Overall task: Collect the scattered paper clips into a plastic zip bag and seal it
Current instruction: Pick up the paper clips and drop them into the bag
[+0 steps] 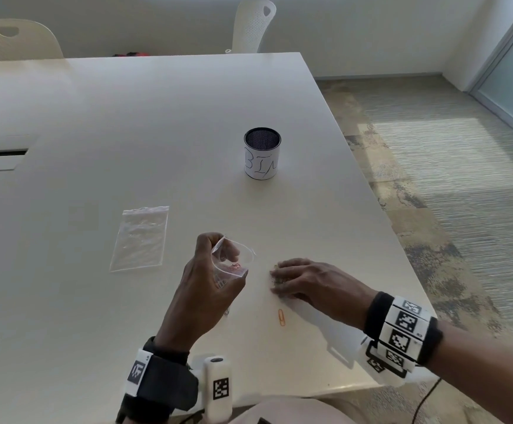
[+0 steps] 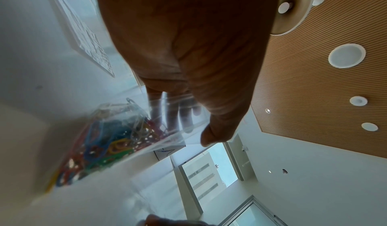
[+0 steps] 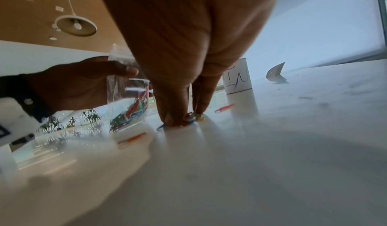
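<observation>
My left hand (image 1: 209, 270) holds a clear zip bag (image 1: 229, 270) upright just above the table, mouth open, thumb and fingers gripping its upper part. Several coloured paper clips (image 2: 108, 146) lie in the bag's bottom (image 3: 127, 110). To its right, my right hand (image 1: 304, 283) arches over the table, fingertips bunched down on a small cluster of clips (image 3: 193, 119), pinching them against the surface. Most of that cluster (image 1: 276, 280) is hidden under the fingers. One orange clip (image 1: 282, 317) lies loose nearer me, and a red clip (image 3: 224, 108) lies beyond the fingers.
A second, empty zip bag (image 1: 140, 238) lies flat to the left. A mesh cup (image 1: 262, 153) with a white paper label stands farther back. The white table's (image 1: 371, 228) right edge runs close to my right wrist. Two white chairs stand at the far side.
</observation>
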`<state>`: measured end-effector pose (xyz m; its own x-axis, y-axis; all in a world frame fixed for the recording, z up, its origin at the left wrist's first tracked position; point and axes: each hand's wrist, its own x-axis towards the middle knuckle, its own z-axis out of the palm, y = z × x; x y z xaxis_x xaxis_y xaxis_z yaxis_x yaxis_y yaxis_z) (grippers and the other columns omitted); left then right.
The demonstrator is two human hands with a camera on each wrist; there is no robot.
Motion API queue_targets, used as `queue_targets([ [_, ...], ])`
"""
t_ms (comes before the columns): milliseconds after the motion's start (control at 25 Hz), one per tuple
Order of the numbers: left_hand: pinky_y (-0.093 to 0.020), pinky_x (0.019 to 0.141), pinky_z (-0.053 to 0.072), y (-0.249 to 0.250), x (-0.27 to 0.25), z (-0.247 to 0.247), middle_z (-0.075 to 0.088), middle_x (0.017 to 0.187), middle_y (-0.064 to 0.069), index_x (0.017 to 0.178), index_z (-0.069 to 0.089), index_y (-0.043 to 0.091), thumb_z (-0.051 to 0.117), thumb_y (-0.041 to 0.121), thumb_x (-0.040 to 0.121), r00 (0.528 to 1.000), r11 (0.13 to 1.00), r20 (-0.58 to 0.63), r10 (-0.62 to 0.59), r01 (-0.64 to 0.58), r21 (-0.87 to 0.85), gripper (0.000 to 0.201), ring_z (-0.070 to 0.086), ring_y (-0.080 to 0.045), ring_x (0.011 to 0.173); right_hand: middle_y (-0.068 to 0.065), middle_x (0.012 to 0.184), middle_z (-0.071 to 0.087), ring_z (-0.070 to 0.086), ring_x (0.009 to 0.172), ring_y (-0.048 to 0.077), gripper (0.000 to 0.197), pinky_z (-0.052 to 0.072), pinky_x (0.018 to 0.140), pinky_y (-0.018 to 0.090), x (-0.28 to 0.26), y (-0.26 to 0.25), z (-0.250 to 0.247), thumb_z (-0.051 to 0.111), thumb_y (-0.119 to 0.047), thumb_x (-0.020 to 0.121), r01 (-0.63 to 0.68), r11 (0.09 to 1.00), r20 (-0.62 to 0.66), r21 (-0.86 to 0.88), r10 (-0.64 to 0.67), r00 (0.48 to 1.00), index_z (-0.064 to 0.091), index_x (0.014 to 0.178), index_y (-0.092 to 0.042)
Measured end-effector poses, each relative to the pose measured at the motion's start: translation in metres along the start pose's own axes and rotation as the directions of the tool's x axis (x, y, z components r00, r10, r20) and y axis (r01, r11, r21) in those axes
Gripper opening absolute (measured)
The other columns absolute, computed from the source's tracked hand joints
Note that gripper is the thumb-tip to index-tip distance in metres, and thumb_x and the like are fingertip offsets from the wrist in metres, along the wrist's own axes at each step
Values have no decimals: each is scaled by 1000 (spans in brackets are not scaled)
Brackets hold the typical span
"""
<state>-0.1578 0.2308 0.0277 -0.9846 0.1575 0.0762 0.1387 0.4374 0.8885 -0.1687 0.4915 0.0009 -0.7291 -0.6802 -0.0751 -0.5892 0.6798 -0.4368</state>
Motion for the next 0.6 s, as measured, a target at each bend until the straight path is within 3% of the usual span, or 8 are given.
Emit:
queue_targets([
  [80, -29, 70, 59, 0, 0, 2, 65, 108, 10, 119, 48, 21, 77, 10, 90, 1000, 1000, 9, -7, 7, 5, 42, 70, -7, 89, -6, 135, 71, 63, 126, 18, 23, 58, 98, 35, -2, 1, 3, 63, -21, 103, 21, 999, -66, -36, -24, 998, 78, 119, -27],
  [160, -30, 72, 58, 1, 1, 3, 64, 108, 9, 119, 47, 21, 76, 12, 90, 1000, 1000, 13, -7, 7, 18, 42, 68, -5, 91, -5, 126, 73, 65, 111, 18, 22, 60, 87, 34, -1, 0, 4, 64, -14, 102, 7, 993, -70, -114, -15, 997, 77, 115, -25],
  [360, -30, 79, 58, 0, 3, 7, 64, 108, 7, 118, 46, 21, 76, 13, 90, 1000, 999, 19, 7, -8, 41, 42, 66, -5, 96, 3, 101, 69, 63, 89, 19, 22, 59, 76, 34, 13, -5, -3, 57, -1, 101, -27, 981, -33, -193, 21, 999, 74, 104, -15],
  [480, -30, 80, 60, 0, 2, 7, 63, 108, 7, 117, 46, 23, 77, 14, 90, 1000, 999, 27, 8, -9, 39, 42, 69, -8, 98, 5, 92, 69, 67, 77, 19, 18, 58, 68, 30, 19, -2, -6, 61, 0, 100, -86, 991, -70, -105, 79, 994, 75, 97, -10],
  [600, -32, 80, 60, 1, 1, 7, 62, 107, 9, 115, 45, 24, 77, 14, 90, 1000, 999, 24, 5, -6, 41, 42, 72, -10, 97, 5, 83, 74, 68, 67, 17, 16, 52, 61, 25, 21, 5, -10, 66, -3, 99, -177, 977, -191, 120, 198, 961, 76, 87, -7],
])
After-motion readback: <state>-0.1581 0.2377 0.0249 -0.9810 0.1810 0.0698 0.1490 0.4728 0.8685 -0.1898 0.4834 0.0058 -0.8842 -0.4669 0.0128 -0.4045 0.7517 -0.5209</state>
